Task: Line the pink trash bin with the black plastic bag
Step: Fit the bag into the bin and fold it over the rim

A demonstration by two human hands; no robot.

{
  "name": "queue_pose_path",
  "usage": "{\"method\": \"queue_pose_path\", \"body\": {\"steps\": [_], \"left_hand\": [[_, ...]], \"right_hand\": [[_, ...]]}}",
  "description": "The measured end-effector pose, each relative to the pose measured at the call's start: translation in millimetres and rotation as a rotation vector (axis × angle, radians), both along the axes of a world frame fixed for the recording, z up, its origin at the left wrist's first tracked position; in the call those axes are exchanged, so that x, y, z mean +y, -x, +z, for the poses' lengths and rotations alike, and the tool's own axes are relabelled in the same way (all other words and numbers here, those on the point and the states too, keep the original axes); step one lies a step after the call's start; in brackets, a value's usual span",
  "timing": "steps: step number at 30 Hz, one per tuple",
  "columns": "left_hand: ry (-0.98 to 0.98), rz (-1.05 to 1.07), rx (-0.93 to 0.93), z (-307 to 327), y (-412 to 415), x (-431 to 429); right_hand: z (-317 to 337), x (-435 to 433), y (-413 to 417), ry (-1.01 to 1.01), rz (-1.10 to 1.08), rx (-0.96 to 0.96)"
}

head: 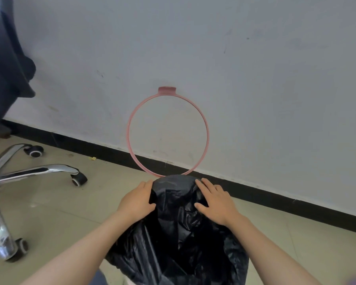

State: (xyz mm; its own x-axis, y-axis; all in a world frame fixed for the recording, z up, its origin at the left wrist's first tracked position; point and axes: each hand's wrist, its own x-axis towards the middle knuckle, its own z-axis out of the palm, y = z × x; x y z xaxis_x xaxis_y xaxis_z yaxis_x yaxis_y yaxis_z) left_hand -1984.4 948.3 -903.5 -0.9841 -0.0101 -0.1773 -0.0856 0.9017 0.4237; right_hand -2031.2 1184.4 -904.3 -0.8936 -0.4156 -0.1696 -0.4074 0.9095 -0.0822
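Observation:
A black plastic bag (179, 229) fills the lower middle of the head view, crumpled and bulging upward. My left hand (137, 200) grips the bag's left upper edge with thumb and fingers. My right hand (215, 202) lies on its right upper side, fingers spread and thumb pressed into the plastic. A pink ring (130, 120) with a small tab on top stands upright against the white wall just beyond the bag; its lowest part is hidden behind the bag's top. The bin body itself is covered by the bag.
An office chair's chrome star base (35, 171) with black castors stands on the tiled floor at the left, its dark seat (4, 64) overhanging at top left. A black skirting board (275, 196) runs along the foot of the wall.

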Motion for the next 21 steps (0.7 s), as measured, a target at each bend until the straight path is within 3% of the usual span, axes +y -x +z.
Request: {"method": "queue_pose_path", "body": {"steps": [8,12,15,19,21], "left_hand": [[-0.26,0.097,-0.058,5,10,-7],[-0.101,0.007,0.09,14,-35,-19],[0.018,-0.136,0.089,8,-84,-26],[0.019,-0.175,0.029,-8,-120,-25],[-0.049,-0.151,0.063,-15,-123,-23]], "right_hand": [[14,-7,14,0.053,-0.111,-0.187],[31,12,-35,0.117,-0.035,-0.007],[33,25,-99,0.105,0.119,-0.102],[27,20,-157,-0.167,0.308,-0.007],[27,17,-157,-0.152,0.307,-0.016]]}}
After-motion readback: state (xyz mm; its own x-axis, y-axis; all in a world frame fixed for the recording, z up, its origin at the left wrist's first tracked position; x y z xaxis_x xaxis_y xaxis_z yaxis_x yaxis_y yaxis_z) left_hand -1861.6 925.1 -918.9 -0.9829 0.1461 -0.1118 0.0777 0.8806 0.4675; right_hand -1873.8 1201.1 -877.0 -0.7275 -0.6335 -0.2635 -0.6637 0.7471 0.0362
